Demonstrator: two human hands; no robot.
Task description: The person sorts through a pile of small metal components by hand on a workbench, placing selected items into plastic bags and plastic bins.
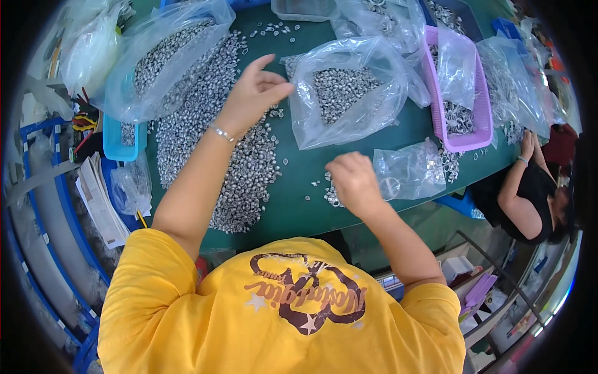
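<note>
I see L hand (252, 93) spread, bag (307, 129) just R of it | R hand (355, 182) curled, can't tell if gripping; bits (331, 198) by fingertips

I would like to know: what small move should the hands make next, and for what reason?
Perhaps lower the left hand onto the large pile of metal pieces: its fingers are spread, nothing shows between them, and the pile lies close by. The right hand is curled by the small heap; whether it holds a piece, I cannot tell.
</note>
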